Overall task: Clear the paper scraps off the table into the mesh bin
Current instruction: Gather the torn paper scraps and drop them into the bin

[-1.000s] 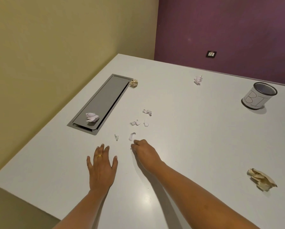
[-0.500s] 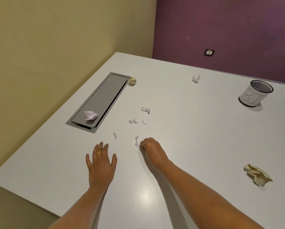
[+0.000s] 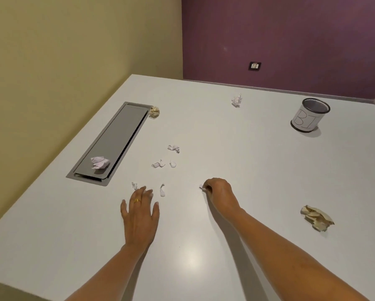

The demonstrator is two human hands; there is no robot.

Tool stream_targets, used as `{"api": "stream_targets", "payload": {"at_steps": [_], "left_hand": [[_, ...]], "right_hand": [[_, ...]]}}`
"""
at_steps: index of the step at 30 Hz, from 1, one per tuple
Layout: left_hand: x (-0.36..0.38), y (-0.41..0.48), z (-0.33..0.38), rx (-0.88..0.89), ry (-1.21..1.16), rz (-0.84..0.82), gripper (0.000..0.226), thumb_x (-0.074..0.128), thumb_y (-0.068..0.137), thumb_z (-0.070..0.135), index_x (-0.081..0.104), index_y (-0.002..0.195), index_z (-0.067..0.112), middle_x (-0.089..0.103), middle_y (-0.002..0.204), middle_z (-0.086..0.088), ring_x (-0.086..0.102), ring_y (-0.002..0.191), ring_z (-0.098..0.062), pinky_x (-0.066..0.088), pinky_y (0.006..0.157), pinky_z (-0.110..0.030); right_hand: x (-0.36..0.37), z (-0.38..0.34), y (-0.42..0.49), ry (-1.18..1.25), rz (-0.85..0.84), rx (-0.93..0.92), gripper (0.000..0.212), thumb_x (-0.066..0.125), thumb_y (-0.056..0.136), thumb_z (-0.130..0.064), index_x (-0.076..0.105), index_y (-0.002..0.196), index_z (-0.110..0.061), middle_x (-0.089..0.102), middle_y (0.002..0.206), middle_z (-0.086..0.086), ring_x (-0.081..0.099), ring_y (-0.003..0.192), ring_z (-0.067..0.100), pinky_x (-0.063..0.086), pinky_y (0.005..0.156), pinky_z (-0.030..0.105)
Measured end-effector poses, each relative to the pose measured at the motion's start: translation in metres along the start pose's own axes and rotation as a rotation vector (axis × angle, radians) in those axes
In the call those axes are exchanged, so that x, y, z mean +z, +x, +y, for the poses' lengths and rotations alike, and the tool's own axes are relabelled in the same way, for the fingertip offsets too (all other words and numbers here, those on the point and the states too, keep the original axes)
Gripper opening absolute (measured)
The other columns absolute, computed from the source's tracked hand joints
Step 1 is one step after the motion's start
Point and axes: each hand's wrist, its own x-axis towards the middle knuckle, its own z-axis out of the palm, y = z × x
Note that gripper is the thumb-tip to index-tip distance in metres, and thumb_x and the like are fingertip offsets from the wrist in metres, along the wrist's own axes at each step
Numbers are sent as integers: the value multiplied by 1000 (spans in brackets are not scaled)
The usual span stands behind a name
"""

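Observation:
Several small white paper scraps lie scattered on the white table. My right hand is closed, pinching a tiny white scrap at its fingertips. My left hand rests flat with fingers spread, a scrap just beyond its fingertips and another scrap to its right. A crumpled white ball sits on the grey hatch. The mesh bin, wrapped in a lettered paper label, stands at the far right.
A grey recessed hatch runs along the left side of the table. A beige crumpled ball lies at its far end, a white wad farther back, and a large beige crumpled paper at the right. Walls close the far and left sides.
My right hand closed on a tiny scrap and drew back to the right, away from the scattered scraps. My left hand edged forward toward the scrap at its fingertips.

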Motion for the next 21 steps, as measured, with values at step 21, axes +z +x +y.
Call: {"api": "stream_targets", "payload": {"at_steps": [21], "left_hand": [[93,116,181,423,-12,-326,39,45,93,27,47,129,13,45,142,-4,37,135,-19,27,110,-38]], "right_hand": [[-181,160,79,120,506,336,18,51,90,6,68,95,5,69,101,17,59,70,7,42,58,-2]]}}
